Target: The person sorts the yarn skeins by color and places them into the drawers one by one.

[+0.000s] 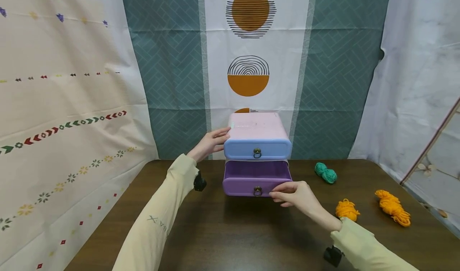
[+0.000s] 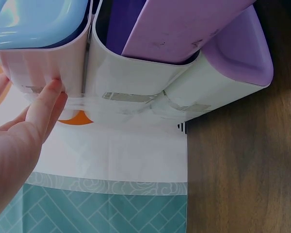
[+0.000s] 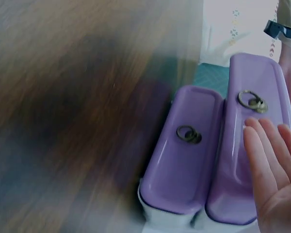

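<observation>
A small drawer cabinet (image 1: 256, 126) with a pink top stands in the middle of the table. Its blue upper drawer (image 1: 237, 149) is closed. The purple middle drawer (image 1: 238, 186) is pulled out and its visible inside is bare. In the right wrist view, a closed lower purple drawer (image 3: 177, 167) sits beneath it. My left hand (image 1: 211, 143) rests its fingers against the cabinet's left side, near the top. My right hand (image 1: 300, 197) is at the right end of the middle drawer's front, its fingers fairly straight along that front; exact contact is hard to tell.
Right of the cabinet lie a green yarn skein (image 1: 326, 173), an orange yarn ball (image 1: 347, 210) and a longer orange yarn skein (image 1: 392, 208). The dark wooden table (image 1: 230, 239) reaches patterned cloths behind and at the sides. Brass ring pulls (image 1: 257, 153) hang on the drawer fronts.
</observation>
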`<state>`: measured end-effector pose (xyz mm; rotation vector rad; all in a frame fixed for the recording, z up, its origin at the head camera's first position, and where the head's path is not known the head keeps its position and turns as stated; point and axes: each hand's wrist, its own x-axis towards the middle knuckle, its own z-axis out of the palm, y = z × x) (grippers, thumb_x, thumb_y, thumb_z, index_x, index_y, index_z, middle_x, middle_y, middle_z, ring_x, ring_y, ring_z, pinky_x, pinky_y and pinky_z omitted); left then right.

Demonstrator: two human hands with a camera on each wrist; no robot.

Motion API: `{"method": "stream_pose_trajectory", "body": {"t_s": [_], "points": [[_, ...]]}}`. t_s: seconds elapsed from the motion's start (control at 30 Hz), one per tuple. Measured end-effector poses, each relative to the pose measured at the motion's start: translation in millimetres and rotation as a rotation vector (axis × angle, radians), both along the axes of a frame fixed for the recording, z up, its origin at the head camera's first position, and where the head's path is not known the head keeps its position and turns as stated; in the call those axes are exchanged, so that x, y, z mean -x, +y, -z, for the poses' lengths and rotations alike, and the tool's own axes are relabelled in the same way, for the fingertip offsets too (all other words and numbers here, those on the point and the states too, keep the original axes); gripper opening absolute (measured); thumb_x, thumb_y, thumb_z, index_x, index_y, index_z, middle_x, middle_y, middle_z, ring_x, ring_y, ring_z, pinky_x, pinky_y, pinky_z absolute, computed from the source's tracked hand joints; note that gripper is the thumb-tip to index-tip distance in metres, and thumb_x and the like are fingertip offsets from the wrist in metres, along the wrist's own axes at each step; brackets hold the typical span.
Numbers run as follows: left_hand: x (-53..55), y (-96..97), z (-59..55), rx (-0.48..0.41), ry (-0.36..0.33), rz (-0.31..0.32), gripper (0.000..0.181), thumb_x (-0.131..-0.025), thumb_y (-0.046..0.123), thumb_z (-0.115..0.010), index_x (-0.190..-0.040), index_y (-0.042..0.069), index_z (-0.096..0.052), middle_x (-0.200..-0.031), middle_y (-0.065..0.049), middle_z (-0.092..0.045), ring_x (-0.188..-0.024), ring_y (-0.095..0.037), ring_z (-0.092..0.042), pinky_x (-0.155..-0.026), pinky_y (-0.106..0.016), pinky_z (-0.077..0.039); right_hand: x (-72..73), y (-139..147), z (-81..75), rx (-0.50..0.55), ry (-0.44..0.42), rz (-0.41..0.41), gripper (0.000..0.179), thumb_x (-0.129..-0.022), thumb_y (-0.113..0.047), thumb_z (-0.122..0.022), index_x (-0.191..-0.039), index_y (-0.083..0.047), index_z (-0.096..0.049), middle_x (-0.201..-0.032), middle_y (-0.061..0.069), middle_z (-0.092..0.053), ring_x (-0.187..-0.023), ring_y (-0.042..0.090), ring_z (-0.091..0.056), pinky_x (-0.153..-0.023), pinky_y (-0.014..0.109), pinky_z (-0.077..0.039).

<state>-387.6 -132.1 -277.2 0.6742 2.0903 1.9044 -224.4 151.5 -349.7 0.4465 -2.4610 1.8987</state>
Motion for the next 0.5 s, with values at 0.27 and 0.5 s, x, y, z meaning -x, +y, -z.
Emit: {"method": "stream_pose_trajectory", "body": {"t_s": [0.27, 0.5], "points": [[-0.7, 1.2, 0.1, 0.014, 0.008, -0.001, 0.049, -0.093, 0.022, -0.054, -0.139, 0.018, -0.039, -0.136, -0.009, -0.036, -0.114, -0.022, -0.045, -0.089, -0.036, -0.041, -3.6, 28, -7.9, -0.056, -0.007, -0.06, 0.027, -0.082, -0.021, -0.069, -0.097, 0.002, -0.067, -0.088, 0.017, -0.065, -0.074, 0.034, -0.064, -0.062, 0.041, -0.052], [-0.1, 1.1, 0.3, -0.002, 0.005, -0.001, 0.049, -0.092, 0.023, -0.055, -0.139, 0.018, -0.039, -0.135, -0.009, -0.036, -0.114, -0.021, -0.046, -0.088, -0.034, -0.042, -6.1, 49, -15.0, -0.047, 0.091, 0.006, 0.026, -0.082, -0.016, -0.069, -0.095, 0.006, -0.066, -0.084, 0.015, -0.066, -0.07, 0.03, -0.064, -0.06, 0.042, -0.052]]}}
